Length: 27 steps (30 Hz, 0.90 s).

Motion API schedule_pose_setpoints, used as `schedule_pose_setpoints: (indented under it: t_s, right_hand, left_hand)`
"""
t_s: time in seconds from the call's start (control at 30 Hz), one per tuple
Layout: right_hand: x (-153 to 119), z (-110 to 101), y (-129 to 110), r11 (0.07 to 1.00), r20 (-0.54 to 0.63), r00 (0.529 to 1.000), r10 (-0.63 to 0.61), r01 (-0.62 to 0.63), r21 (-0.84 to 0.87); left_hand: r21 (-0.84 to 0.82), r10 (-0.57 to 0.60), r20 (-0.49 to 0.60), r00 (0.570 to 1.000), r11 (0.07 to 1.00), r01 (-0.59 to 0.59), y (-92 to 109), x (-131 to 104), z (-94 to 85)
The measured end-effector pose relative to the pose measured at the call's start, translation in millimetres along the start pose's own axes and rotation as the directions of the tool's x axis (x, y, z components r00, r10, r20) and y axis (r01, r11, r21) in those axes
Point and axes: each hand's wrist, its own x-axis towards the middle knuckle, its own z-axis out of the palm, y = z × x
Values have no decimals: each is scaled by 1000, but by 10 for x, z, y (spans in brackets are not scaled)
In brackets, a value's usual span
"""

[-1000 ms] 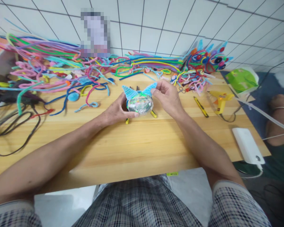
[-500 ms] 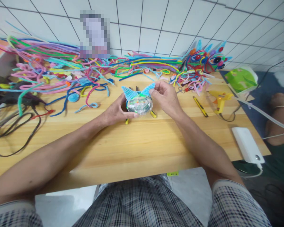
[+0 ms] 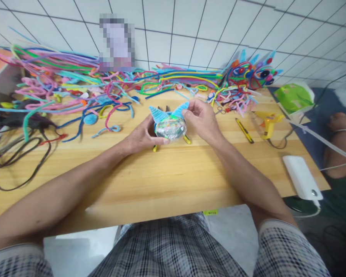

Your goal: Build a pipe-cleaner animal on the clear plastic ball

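In the middle of the wooden table is a clear, shiny rounded craft figure (image 3: 172, 129) with two pointed light-blue ears. My left hand (image 3: 144, 135) grips its left side, the thumb along the lower front edge. With thumb and fingertips, my right hand (image 3: 200, 115) pinches the right light-blue ear (image 3: 181, 110). The left ear (image 3: 157, 114) stands free of the fingers. Yellow-tipped pieces (image 3: 187, 139) stick out under the figure. The fingers behind it are hidden.
Tangled pipe cleaners (image 3: 46, 90) line the back. Finished-looking colourful figures (image 3: 250, 73) stand back right. Rightward lie a yellow utility knife (image 3: 244, 130), a yellow glue gun (image 3: 267, 122) with its cord and a white power bank (image 3: 302, 177). A black cable (image 3: 20, 184) loops at left. Another person's arm (image 3: 341, 146) shows far right.
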Motion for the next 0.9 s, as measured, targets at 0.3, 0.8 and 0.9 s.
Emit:
schedule_pose_setpoints:
  t_s: [0.3,0.8,0.9]
  right_hand:
    - [-2,3,10,1000,2,1000,-6,6,-6]
    - [2,-31,18,1000,62,998,-15,15,-1]
    - [4,-32,33,1000,72,997,-24,24,2]
  left_hand:
    - [-2,4,1,1000,1000,-4,9,2,-2]
    - [9,1,2,1000,1000,-1,7,3,-10]
    - [10,18,3,1000,1000,-18,0,8,-6]
